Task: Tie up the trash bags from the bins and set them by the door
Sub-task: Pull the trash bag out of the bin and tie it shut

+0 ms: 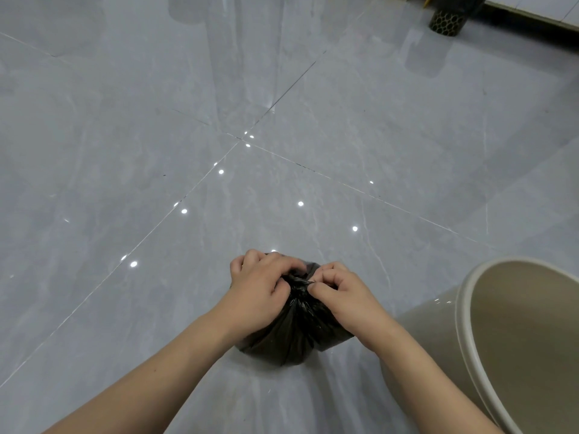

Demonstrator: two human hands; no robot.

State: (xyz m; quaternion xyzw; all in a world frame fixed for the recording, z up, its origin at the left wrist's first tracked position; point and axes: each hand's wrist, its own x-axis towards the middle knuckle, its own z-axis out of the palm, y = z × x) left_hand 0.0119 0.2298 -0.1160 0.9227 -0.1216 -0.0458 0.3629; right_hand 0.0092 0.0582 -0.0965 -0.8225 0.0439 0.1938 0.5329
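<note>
Trash bag [297, 333], black plastic, is sitting on the glossy grey tiled floor [156, 151] at the lower centre of the head view, its mouth gathered into a twisted bunch on top. Left hand [261, 291] is clenching the gathered plastic from the left, its grip curled over the bunch. Right hand [340, 291] is pinching the same bunch from the right, its grip closed on the plastic. Beige bin [470, 308], unlined, is standing just beside the bag at lower right. Dark container with honeycomb pattern [448, 21] is standing well apart, by the far baseboard.
</note>
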